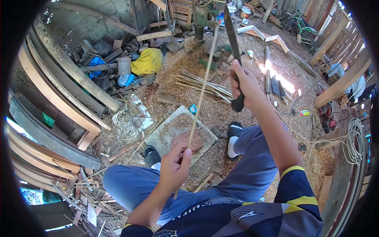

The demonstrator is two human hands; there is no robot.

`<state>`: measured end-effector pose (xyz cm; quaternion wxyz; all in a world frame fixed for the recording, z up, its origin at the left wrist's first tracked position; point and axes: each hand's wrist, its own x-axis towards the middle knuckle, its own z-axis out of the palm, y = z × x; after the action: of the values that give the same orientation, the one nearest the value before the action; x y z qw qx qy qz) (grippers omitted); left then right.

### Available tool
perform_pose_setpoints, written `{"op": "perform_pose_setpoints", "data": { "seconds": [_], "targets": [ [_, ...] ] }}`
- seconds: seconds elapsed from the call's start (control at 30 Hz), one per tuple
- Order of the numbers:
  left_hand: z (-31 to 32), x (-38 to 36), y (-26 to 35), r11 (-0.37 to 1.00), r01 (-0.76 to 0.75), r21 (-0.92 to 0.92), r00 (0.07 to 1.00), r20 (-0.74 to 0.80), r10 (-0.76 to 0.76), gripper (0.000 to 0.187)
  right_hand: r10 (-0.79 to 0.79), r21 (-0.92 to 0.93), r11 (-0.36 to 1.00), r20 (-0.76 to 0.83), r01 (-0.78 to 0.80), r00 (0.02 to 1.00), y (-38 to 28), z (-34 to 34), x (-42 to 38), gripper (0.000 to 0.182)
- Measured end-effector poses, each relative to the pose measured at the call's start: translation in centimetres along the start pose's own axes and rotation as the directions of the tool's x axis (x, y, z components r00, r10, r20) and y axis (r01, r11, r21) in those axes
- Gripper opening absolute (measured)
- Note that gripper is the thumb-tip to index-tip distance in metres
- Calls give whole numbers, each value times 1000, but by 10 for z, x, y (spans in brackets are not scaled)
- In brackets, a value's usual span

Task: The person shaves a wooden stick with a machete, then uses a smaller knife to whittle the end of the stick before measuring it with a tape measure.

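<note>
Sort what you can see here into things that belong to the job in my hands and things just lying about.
Part of the job:
- long blade, in your right hand
- thin stick, in your left hand
- bundle of sticks, probably, being similar

Apparently just lying about:
- yellow cloth or bag
- coiled cord
- green bicycle

Shirt (221, 223): I wear dark navy with grey panels, yellow bands and white markings
Sleeves (294, 189): mine are short, edged in yellow
Logo (245, 215): white, on a grey panel
Trousers (250, 160): my plain blue pair
Socks (231, 147): white
Footwear (235, 130): my black pair
</note>
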<state>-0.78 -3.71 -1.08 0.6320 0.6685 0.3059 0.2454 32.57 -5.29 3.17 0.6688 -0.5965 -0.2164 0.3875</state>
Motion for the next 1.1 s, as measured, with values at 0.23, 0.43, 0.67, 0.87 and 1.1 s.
{"op": "perform_pose_setpoints", "data": {
  "seconds": [0.23,0.43,0.67,0.87,1.1],
  "targets": [
    [14,6,-9,992,-41,118,999,-5,42,7,26,298,951,193,-84,981,7,27,-16,27],
    [21,13,-13,994,-58,95,996,-55,64,5,10,314,948,128,-50,992,-1,33,-16,22],
    [24,18,-13,963,-95,251,995,-7,100,7,32,355,933,64,-52,997,6,31,-12,22],
    [19,32,-16,985,-110,136,986,140,91,16,14,398,915,112,-57,994,1,29,-16,18],
    [44,71,12,977,-55,-205,984,155,88,35,4,399,912,223,-94,975,-5,32,-18,16]
  ]
}}
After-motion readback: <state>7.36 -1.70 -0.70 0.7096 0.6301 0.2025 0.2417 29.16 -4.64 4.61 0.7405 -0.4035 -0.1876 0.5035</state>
